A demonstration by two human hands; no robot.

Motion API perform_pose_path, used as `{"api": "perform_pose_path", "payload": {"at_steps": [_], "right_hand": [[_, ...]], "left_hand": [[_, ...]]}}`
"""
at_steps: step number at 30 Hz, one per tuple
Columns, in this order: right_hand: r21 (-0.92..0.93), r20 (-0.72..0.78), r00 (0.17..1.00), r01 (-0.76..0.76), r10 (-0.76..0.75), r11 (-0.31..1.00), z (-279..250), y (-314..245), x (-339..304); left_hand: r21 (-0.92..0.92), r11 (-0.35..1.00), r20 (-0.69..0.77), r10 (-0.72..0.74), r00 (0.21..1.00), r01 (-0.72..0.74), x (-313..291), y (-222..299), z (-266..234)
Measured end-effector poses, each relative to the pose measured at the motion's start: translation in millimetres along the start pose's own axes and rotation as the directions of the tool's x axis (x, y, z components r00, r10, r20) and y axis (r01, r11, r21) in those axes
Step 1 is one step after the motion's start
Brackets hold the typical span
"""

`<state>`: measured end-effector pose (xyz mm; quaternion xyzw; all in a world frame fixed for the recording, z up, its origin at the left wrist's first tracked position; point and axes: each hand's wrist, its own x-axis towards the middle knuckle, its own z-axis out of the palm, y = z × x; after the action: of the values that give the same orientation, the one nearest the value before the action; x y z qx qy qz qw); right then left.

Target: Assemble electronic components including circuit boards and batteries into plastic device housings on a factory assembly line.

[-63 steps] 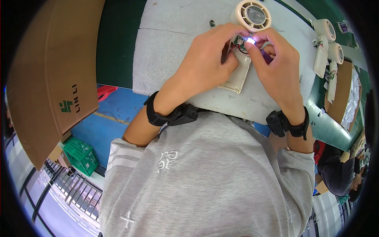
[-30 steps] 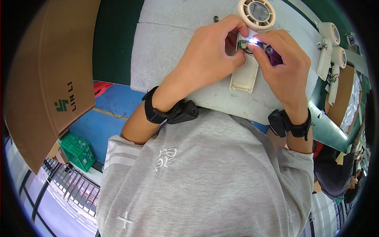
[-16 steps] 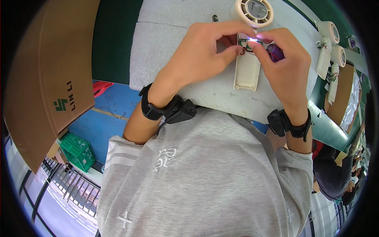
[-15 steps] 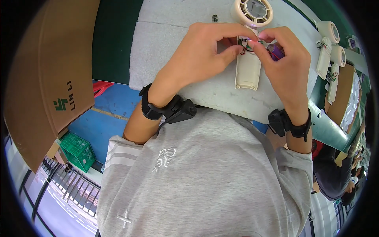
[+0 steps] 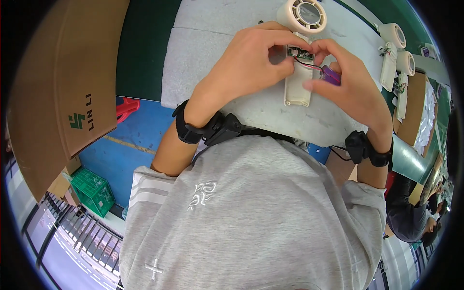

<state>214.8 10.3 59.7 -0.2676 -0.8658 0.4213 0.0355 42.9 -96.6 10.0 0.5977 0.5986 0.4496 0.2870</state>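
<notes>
A cream handheld fan (image 5: 286,15) lies on the pale work mat, its round head at the far end and its hollow handle shell (image 5: 297,91) toward me. A small green circuit board (image 5: 301,53) sits in the upper part of the handle. Red and black wires (image 5: 308,64) run from it to a purple cylindrical battery (image 5: 331,75). My left hand (image 5: 251,60) is closed on the handle's left side beside the board. Curled around the battery, my right hand (image 5: 360,84) touches the board's right end with its index finger; its thumb reaches over the lower shell.
More opened fans (image 5: 388,67) lie at the right. Beyond them a cardboard box (image 5: 411,104) holds clear plastic wrapping. A large carton (image 5: 58,72) stands at the left, with a green crate (image 5: 92,191) below it. Another person (image 5: 408,212) sits at the far right.
My right thumb has moved off the board and down toward the lower shell. The battery now shows more fully, with its wires stretched across the handle. My left hand stays at the handle.
</notes>
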Motion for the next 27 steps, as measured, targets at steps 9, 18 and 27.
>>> {"api": "perform_pose_path", "payload": {"at_steps": [9,18,27], "right_hand": [[-0.256,-0.212,0.960,0.128,-0.185,0.958,8,13,-31],[-0.348,-0.233,0.956,0.087,-0.177,0.933,6,10,-40],[-0.519,-0.085,0.970,0.153,-0.229,0.841,4,3,-36]], "left_hand": [[-0.030,0.997,-0.078,-0.077,0.994,0.075,-4,-5,1],[-0.016,0.996,-0.189,-0.085,0.978,0.083,-6,2,13],[0.046,0.998,-0.234,-0.020,0.972,0.032,-5,0,17]]}}
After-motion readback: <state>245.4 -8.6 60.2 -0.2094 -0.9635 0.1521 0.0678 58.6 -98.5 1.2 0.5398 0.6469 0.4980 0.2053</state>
